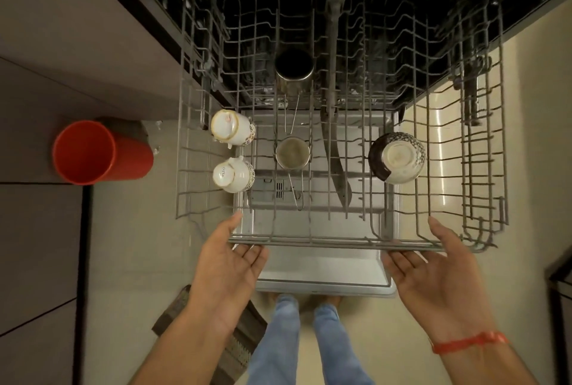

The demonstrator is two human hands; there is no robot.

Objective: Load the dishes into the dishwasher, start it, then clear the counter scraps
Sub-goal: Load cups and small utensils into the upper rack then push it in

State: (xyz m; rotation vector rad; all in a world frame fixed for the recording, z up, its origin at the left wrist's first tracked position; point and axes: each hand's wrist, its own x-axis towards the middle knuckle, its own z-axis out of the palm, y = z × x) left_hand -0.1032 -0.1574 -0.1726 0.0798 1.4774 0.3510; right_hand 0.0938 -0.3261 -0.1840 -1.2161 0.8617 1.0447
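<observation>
The grey wire upper rack (309, 242) of the dishwasher is pulled out over the open door (325, 279). Two white patterned cups (231, 128) (232, 174) lie on their sides at the rack's left. A small steel cup (292, 153) stands in the middle, a taller steel tumbler (294, 67) sits farther back, and a dark patterned bowl (397, 158) lies tilted at the right. My left hand (230, 264) and my right hand (433, 273) are palm-up with straight fingers, fingertips under the rack's front rail.
A red bin (93, 152) stands on the floor to the left of the rack. Grey cabinet fronts (37, 230) run along the left. A brown mat (238, 341) lies on the floor by my legs. A dark frame edge (561, 276) shows at the far right.
</observation>
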